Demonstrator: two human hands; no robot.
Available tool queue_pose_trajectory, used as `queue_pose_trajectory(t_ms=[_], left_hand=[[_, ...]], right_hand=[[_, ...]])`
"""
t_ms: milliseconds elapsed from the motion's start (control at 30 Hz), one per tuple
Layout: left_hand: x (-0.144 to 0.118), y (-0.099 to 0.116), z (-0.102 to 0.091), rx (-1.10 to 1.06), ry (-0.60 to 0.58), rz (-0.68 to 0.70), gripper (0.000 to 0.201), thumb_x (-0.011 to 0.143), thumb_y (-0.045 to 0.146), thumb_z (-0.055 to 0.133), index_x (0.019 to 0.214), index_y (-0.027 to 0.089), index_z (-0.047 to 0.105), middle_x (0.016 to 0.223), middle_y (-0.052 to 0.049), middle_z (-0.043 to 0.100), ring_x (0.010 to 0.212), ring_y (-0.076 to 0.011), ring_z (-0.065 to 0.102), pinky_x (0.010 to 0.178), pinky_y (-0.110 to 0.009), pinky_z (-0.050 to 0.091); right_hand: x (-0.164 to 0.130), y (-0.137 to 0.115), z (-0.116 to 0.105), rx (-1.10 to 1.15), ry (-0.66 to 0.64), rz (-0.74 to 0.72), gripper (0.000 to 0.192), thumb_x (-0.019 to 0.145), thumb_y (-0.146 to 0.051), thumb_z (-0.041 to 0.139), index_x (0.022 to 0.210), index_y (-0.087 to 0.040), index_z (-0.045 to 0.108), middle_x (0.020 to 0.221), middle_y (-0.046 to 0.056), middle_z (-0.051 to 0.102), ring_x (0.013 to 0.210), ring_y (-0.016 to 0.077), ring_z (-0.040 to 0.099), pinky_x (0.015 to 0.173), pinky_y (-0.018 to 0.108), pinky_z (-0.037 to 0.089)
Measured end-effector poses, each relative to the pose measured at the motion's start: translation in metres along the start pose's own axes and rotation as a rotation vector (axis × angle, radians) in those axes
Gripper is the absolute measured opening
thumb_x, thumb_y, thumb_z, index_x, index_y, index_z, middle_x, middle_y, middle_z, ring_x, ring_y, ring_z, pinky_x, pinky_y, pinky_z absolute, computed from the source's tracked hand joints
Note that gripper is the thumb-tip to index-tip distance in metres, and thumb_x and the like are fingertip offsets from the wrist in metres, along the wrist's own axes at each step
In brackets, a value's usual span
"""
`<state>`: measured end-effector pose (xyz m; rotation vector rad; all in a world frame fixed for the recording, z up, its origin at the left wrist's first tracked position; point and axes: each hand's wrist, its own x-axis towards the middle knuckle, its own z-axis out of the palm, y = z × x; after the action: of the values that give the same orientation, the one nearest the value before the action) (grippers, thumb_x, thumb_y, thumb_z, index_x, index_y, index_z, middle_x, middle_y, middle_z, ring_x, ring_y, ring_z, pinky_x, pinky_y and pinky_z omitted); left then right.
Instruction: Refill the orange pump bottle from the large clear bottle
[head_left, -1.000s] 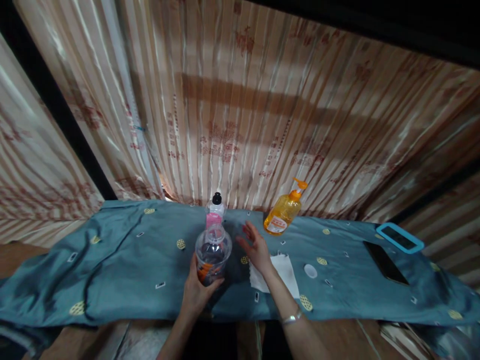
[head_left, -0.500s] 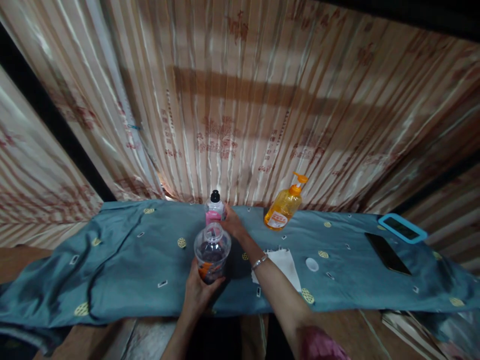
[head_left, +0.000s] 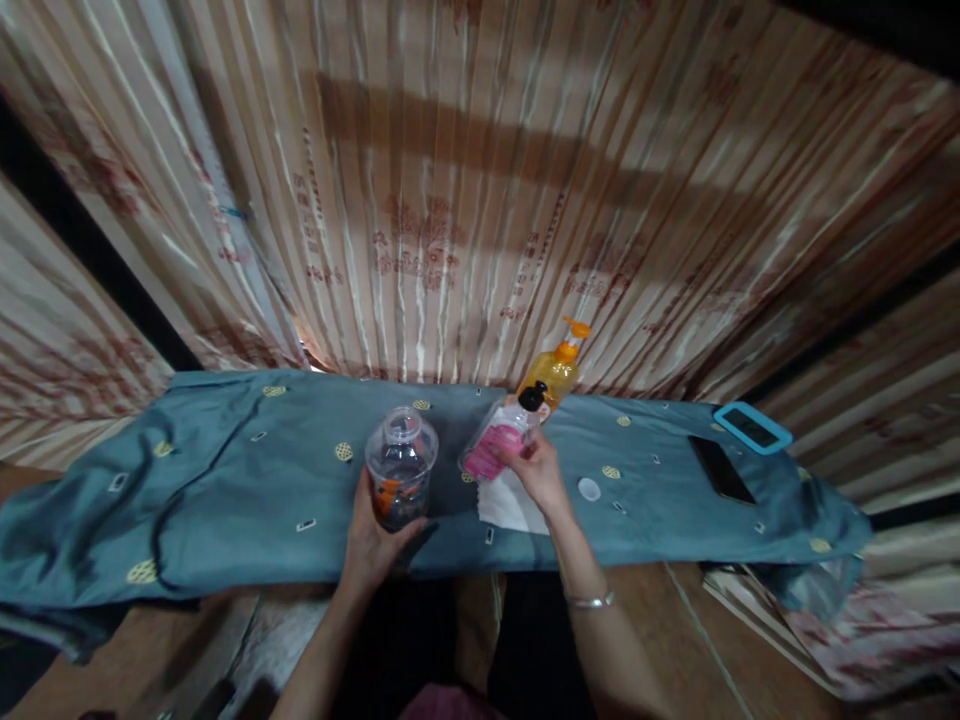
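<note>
My left hand (head_left: 379, 530) is wrapped round a clear plastic cup (head_left: 403, 470) with a domed lid and an orange print. In my right hand (head_left: 534, 470) is a clear bottle (head_left: 496, 440) with a black cap and a pink label, tilted to the right. It is held above a white paper sheet (head_left: 514, 503) and partly covers it. Behind the black cap stands a pump bottle (head_left: 556, 374) of yellow liquid with an orange pump head; its lower part is hidden.
A blue-green patterned cloth (head_left: 247, 500) covers the long table. Right of the paper lies a small white round lid (head_left: 589, 489). Farther right are a dark phone (head_left: 721, 468) and a blue-framed device (head_left: 753, 428). A striped curtain (head_left: 420, 200) hangs behind the table.
My right hand has brought the pink-labelled bottle from behind the cup to the right, tilting it over the paper. My left hand keeps its grip on the cup. The view has shifted a little.
</note>
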<state>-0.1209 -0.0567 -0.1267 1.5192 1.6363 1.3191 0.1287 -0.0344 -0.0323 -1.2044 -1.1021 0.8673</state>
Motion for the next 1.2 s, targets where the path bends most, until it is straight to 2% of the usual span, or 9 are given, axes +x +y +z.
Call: queue_pose_trajectory(t_ms=[100,167,267,367,500,667,1000,1100,1200], left_hand=[[-0.025,-0.004,-0.017,-0.085,0.051,-0.004,0.087,0.061,0.046,0.081,0.135,0.017,0.046,0.138,-0.017,0.057,0.128,-0.0357,0.057,0.109,-0.052,0.048],[-0.046,-0.005,-0.027,-0.096,0.043,-0.039,0.061,0.067,0.048,0.077,0.118,0.019,0.059,0.115,-0.013,0.068,0.106,-0.0329,0.068,0.098,-0.051,0.056],[-0.072,0.005,-0.028,-0.097,-0.163,-0.007,0.023,0.08,0.043,0.065,0.091,0.024,0.071,0.089,-0.009,0.074,0.084,-0.0297,0.072,0.083,-0.049,0.061],[-0.074,0.029,0.0,-0.116,-0.33,0.101,0.016,0.083,0.033,0.062,0.085,0.026,0.076,0.095,-0.01,0.075,0.092,-0.0295,0.072,0.087,-0.046,0.06],[-0.048,0.058,0.057,0.002,-0.493,0.338,0.031,0.078,0.013,0.061,0.102,0.025,0.076,0.115,-0.009,0.072,0.109,-0.0278,0.065,0.099,-0.048,0.055],[-0.023,0.066,0.094,0.163,-0.624,0.417,0.029,0.073,0.001,0.062,0.087,0.022,0.077,0.106,-0.01,0.072,0.105,-0.0279,0.064,0.097,-0.046,0.055],[-0.025,0.035,0.059,0.208,-0.496,0.368,0.031,0.081,0.006,0.05,0.094,0.02,0.074,0.104,-0.01,0.074,0.104,-0.0278,0.065,0.097,-0.046,0.054],[-0.036,0.031,0.059,0.125,-0.411,0.342,0.04,0.081,0.013,0.055,0.119,0.019,0.066,0.124,-0.011,0.069,0.119,-0.0295,0.061,0.107,-0.051,0.048],[-0.043,0.041,0.075,-0.016,-0.32,0.294,0.074,0.076,0.027,0.07,0.144,0.016,0.042,0.146,-0.016,0.053,0.136,-0.0327,0.049,0.115,-0.054,0.04]], right_hand=[[-0.037,0.013,-0.037,-0.103,0.082,0.035,0.047,0.061,-0.045,0.086,0.091,-0.016,0.063,0.087,0.008,0.072,0.079,0.0252,0.066,0.079,0.039,0.05],[-0.053,0.022,-0.051,-0.128,0.111,0.055,0.052,0.061,-0.044,0.087,0.097,-0.014,0.063,0.092,0.011,0.072,0.081,0.0284,0.066,0.082,0.044,0.049],[-0.061,0.031,-0.059,-0.126,0.139,0.059,0.055,0.063,-0.046,0.085,0.1,-0.013,0.062,0.094,0.013,0.072,0.083,0.0303,0.066,0.082,0.047,0.049],[-0.057,0.036,-0.055,-0.129,0.128,0.051,0.055,0.065,-0.047,0.084,0.102,-0.014,0.061,0.096,0.012,0.071,0.085,0.0301,0.066,0.084,0.046,0.049],[-0.053,0.037,-0.048,-0.135,0.114,0.054,0.057,0.066,-0.049,0.082,0.106,-0.016,0.058,0.096,0.01,0.07,0.085,0.0297,0.066,0.084,0.045,0.05],[-0.056,0.032,-0.051,-0.165,0.148,0.051,0.053,0.066,-0.048,0.081,0.102,-0.015,0.059,0.095,0.012,0.069,0.086,0.032,0.065,0.082,0.047,0.049],[-0.053,0.03,-0.039,-0.088,0.069,0.043,0.053,0.065,-0.045,0.08,0.104,-0.018,0.056,0.101,0.012,0.071,0.089,0.03,0.067,0.083,0.044,0.052],[-0.055,0.032,-0.032,-0.121,0.021,0.023,0.055,0.067,-0.044,0.081,0.109,-0.016,0.058,0.104,0.012,0.071,0.093,0.0306,0.067,0.087,0.045,0.051],[-0.06,0.032,-0.026,-0.151,-0.002,0.011,0.056,0.071,-0.046,0.081,0.112,-0.016,0.059,0.105,0.013,0.071,0.094,0.0314,0.067,0.087,0.047,0.051]])
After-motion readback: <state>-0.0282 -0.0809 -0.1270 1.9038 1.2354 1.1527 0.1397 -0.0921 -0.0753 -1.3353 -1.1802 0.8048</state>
